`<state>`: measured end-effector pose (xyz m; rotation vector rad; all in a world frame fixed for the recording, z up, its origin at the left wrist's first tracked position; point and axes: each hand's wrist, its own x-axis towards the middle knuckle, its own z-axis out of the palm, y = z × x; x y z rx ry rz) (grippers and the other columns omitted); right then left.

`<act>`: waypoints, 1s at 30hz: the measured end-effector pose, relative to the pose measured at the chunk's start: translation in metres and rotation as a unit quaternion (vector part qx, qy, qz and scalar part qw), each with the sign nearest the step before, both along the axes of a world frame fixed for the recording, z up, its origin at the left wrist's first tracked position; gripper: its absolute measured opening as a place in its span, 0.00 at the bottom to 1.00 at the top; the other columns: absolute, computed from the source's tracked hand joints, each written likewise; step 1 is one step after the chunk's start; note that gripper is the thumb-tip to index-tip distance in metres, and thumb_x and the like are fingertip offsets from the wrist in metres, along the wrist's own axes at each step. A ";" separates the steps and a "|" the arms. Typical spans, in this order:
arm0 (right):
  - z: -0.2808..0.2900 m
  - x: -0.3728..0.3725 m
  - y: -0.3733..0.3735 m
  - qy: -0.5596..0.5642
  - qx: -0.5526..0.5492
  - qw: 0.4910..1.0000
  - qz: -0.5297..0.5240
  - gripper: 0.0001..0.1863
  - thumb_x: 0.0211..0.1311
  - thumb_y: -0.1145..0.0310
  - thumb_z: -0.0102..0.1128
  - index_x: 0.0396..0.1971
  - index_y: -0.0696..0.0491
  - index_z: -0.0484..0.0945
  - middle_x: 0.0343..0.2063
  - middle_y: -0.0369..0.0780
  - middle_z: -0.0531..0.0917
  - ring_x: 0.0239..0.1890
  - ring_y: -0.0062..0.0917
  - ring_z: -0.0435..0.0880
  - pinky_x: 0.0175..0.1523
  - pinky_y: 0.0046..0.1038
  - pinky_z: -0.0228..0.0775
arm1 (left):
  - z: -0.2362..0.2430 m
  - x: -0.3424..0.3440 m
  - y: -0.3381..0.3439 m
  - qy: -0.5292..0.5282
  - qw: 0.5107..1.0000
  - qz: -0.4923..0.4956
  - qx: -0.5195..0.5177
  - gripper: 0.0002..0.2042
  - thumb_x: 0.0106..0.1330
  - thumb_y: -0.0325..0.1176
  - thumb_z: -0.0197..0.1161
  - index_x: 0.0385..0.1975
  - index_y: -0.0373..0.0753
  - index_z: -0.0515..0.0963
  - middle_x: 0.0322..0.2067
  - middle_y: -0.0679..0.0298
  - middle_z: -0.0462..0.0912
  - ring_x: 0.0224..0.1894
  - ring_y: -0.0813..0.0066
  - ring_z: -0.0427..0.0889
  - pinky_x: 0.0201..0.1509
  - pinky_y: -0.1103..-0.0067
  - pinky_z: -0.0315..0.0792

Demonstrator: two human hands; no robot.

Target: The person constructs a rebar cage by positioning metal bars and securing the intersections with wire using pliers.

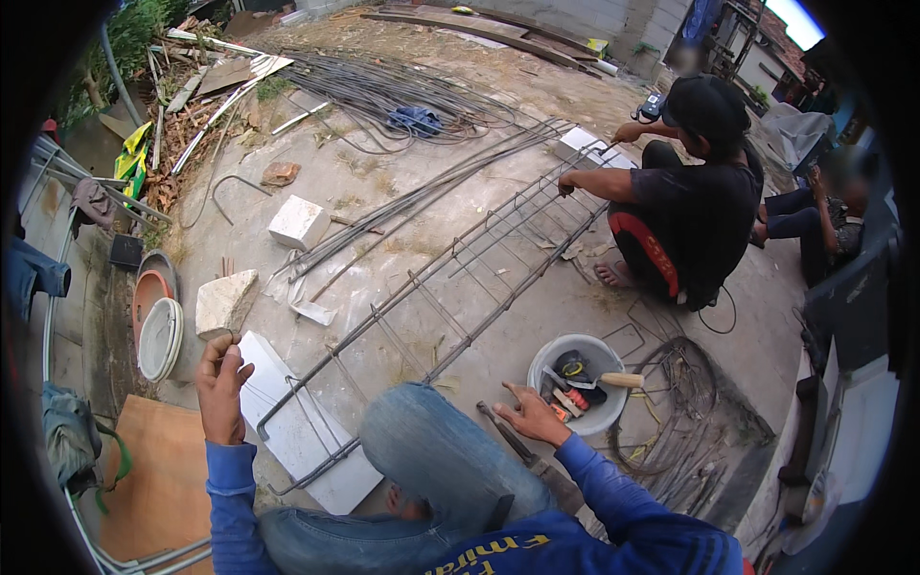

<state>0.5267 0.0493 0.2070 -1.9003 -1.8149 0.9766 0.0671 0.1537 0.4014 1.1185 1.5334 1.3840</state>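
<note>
My left hand [223,388] is raised beside the near end of a long steel rebar cage [412,278], thumb and forefinger pinched together. Whatever lies between those fingertips is too small to make out. Under that end of the cage lies a white block [335,465]. My right hand [532,417] has its forefinger and thumb stretched out and looks empty. Just left of it is a dark long-handled metal tool [506,431], apparently pincers. Close by on the right stands a white bucket [604,417] of hand tools, with a wooden handle [623,380] sticking out.
A co-worker [704,182] squats at the cage's far end, hands on it, near another white block [580,144]. Loose rebar [383,91] lies beyond. Pale blocks [299,220] and stacked basins [160,335] are left; coiled wire [704,383] is right. Another person [829,216] sits far right.
</note>
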 end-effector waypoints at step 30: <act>0.148 -0.422 0.168 0.193 0.251 0.888 0.335 0.15 0.71 0.62 0.58 0.44 0.59 0.84 0.21 0.50 0.83 0.24 0.43 0.83 0.32 0.40 0.71 | -0.087 -0.241 -0.031 0.088 0.981 -0.095 -0.146 0.28 0.72 0.51 0.62 0.61 0.33 0.75 0.46 0.49 0.86 0.49 0.65 0.86 0.52 0.70 0.81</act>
